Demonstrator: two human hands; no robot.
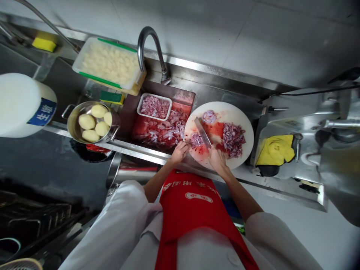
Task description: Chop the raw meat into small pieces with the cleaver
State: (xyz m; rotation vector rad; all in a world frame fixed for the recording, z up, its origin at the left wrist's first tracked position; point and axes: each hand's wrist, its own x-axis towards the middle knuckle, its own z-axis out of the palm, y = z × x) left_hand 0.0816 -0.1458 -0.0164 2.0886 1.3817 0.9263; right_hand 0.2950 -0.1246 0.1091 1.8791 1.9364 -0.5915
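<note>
My right hand (pixel 217 159) is closed round the handle of a kitchen knife (pixel 203 133), its broad blade angled up and left across the round white cutting board (pixel 242 112). Just left of the blade lies a small heap of pinkish-purple raw meat (pixel 196 140). At the board's left edge, the bent fingers of my left hand (pixel 180 151) pinch at the end of that heap; their tips are small in view. A larger pile of cut dark purple meat (pixel 233 140) sits on the board's right side, and a pale uncut piece (pixel 209 116) near its top. Red liquid stains the board.
Left of the board, a sink (pixel 135 101) holds more raw meat in red liquid and a white basket (pixel 170 109) of pieces. Beyond are a faucet (pixel 149 30), a lidded tub (pixel 80 63), a pot (pixel 70 125) of peeled potatoes, and a yellow cloth (pixel 275 150) at right.
</note>
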